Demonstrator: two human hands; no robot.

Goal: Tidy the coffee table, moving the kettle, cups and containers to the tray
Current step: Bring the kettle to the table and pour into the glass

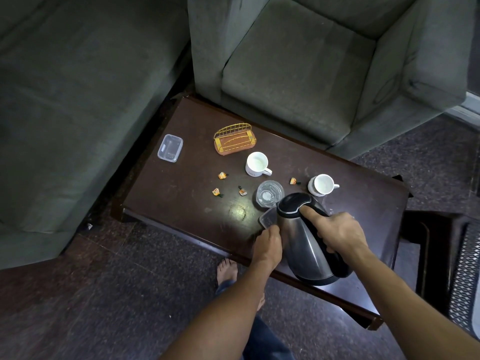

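Observation:
A steel kettle (301,242) with a black lid and handle stands near the front edge of the dark coffee table (181,193). My right hand (340,235) grips its handle, thumb on the lid. My left hand (268,248) holds a small clear container (267,218) beside the kettle. A glass bowl (270,193) sits just behind. Two white cups (257,165) (323,184) stand farther back. Another clear container (170,148) lies at the table's left edge.
A gold wire holder (233,139) sits at the back. Several small orange wrapped sweets (222,175) are scattered mid-table. Grey sofas (298,61) border the table at back and left. A dark side table (431,245) stands at right. My bare foot (227,271) is on the floor.

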